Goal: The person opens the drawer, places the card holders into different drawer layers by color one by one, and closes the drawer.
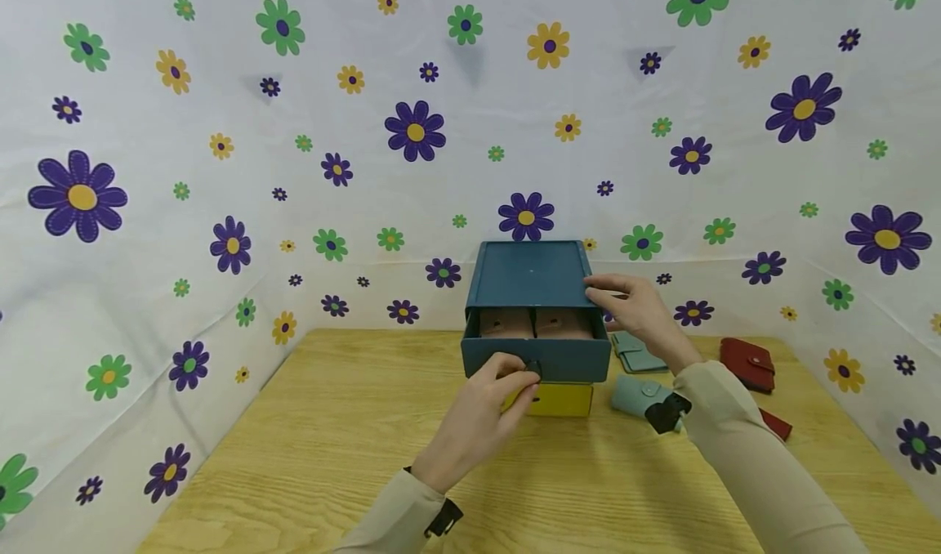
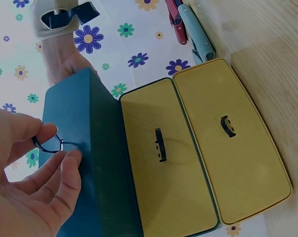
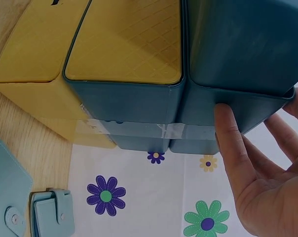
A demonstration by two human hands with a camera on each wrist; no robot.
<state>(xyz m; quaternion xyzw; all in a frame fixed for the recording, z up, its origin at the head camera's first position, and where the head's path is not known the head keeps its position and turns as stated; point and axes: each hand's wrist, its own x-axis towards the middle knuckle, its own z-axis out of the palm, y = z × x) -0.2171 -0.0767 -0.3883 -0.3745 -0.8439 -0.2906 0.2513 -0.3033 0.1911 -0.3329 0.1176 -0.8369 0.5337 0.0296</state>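
Observation:
The top drawer (image 1: 577,362) of a blue stacked drawer unit (image 1: 531,272) stands pulled out, with two pink wallets (image 1: 507,323) behind its front, parted by a divider. At that front, my left hand (image 1: 478,411) pinches the small dark handle (image 2: 48,149) between thumb and finger; its other fingers lie near the drawer's face. My right hand (image 1: 647,313) rests on the unit's upper right side, fingers extended along the blue wall in the right wrist view. Two yellow drawer fronts (image 2: 166,153) with dark handles show beneath the open drawer, both pushed in.
Right of the unit lie two light blue wallets, one flat (image 1: 635,354) and one nearer (image 1: 632,395). Farther right is a dark red wallet (image 1: 746,364), with another red piece (image 1: 778,425) partly behind my right sleeve. A flower-patterned cloth (image 1: 412,235) surrounds the wooden table (image 1: 316,456).

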